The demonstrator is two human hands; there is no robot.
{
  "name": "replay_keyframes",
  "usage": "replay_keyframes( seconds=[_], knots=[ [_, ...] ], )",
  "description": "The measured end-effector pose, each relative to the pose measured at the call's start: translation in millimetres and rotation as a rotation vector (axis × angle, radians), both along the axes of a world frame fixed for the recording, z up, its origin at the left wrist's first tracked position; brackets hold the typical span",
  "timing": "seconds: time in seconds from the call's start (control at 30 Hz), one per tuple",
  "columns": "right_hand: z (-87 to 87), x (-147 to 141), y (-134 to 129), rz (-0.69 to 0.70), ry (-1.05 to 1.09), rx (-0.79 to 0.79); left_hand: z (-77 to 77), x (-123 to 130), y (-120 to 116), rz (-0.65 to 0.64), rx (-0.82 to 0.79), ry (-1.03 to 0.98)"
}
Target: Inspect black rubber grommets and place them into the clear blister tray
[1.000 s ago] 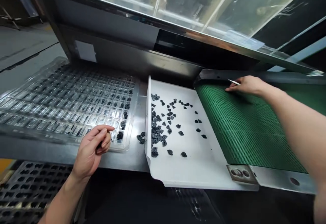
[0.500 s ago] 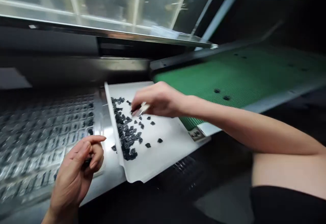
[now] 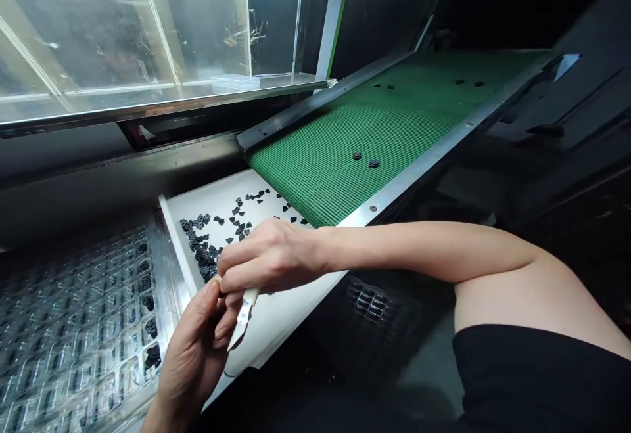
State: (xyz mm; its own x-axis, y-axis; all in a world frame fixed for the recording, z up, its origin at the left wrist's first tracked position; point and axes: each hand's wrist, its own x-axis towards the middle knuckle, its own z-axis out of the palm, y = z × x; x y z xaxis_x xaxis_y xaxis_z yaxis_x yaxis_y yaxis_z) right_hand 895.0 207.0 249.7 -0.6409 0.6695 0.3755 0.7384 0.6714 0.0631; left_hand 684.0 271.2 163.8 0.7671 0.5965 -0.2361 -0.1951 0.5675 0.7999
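Note:
My right hand (image 3: 271, 255) is closed around a small knife (image 3: 241, 321) with a pale handle, its blade pointing down and left. Against its fingertips presses my left hand (image 3: 192, 347), thumb and fingers closed; whatever it pinches is hidden between the hands. Beneath and behind them lies a white tray (image 3: 286, 308) scattered with small black plastic parts (image 3: 204, 259), heaped thickest along its left side. At the left is a clear plastic tray of compartments (image 3: 73, 334), where several black parts (image 3: 148, 301) fill the column nearest the white tray.
A green conveyor belt (image 3: 325, 177) slopes up behind the white tray, carrying several black parts (image 3: 373, 163) in pairs. Its metal side rail (image 3: 424, 157) runs along the right. A metal ledge (image 3: 172, 106) below clear panels crosses the back.
My right hand has left the parts in the white tray and come down-left to meet my left hand. The camera view has turned right, showing more of the conveyor.

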Motion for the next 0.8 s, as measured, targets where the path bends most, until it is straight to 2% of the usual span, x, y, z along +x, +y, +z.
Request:
replay_keyframes(
  seconds=[0.23,0.37,0.43,0.5,0.57,0.67,0.73,0.8],
  knots=[
    [-16.8,12.3,-10.3,-0.025,0.076,0.055,1.0,11.1,-7.4,0.012,-0.007,-0.040],
    [-28.9,15.4,-11.9,-0.029,0.175,0.164,2.6,8.8,-8.1,-0.002,0.010,-0.051],
    [-21.7,20.0,-15.7,-0.025,0.252,0.208,2.9,5.7,-6.6,-0.041,0.017,-0.066],
    [-0.6,34.8,-24.3,-0.067,0.278,0.233,0.6,1.2,-4.0,-0.070,0.019,-0.063],
    [29.8,64.7,-38.5,-0.202,0.232,0.260,-4.5,-5.3,-0.7,-0.065,0.034,-0.048],
    [70.1,133.0,-67.3,-0.610,0.105,0.255,-13.8,-18.1,4.1,-0.001,0.060,-0.021],
    [79.9,181.6,-87.0,-0.905,0.043,0.197,-17.8,-26.5,6.1,0.041,0.058,0.006],
    [74.3,222.1,-103.4,-1.172,0.031,-0.010,-19.1,-32.5,7.1,0.062,0.056,0.029]
  ],
)
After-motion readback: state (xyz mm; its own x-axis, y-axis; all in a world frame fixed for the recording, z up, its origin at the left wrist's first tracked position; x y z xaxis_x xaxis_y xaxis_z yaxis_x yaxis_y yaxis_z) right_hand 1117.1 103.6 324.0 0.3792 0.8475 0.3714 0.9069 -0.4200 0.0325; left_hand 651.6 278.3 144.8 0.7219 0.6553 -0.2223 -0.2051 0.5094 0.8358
